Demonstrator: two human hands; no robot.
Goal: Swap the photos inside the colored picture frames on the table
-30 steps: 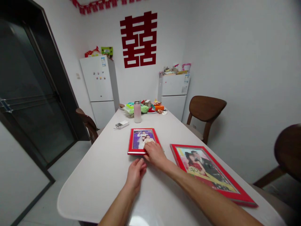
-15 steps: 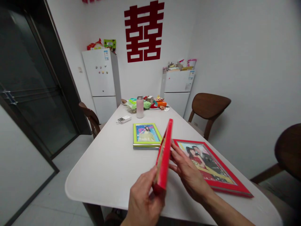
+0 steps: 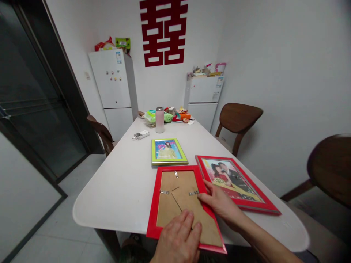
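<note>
A red picture frame (image 3: pixel 175 204) lies back side up near the table's front edge, its brown backing board and several small metal clips showing. My left hand (image 3: pixel 178 237) rests on the lower part of that board with its fingers laid flat. My right hand (image 3: pixel 216 201) grips the frame's right edge, thumb over the backing; the tips of its other fingers are partly hidden. Just to the right, a larger red frame (image 3: pixel 241 184) lies face up with a photo of a couple. Beyond the turned frame sits a yellow-green photo frame (image 3: pixel 169 151), face up.
A pink bottle (image 3: pixel 159 120) and a small white device (image 3: pixel 142 134) stand farther up the white table (image 3: pixel 115 186). Snack packages (image 3: pixel 175 115) are heaped at its far end. Wooden chairs (image 3: pixel 240 118) flank both sides, with two white refrigerators (image 3: pixel 205 89) behind.
The red frame has gone from standing on edge to lying with its back up. My left hand has shifted from its lower edge onto the backing; my right hand now holds its right side.
</note>
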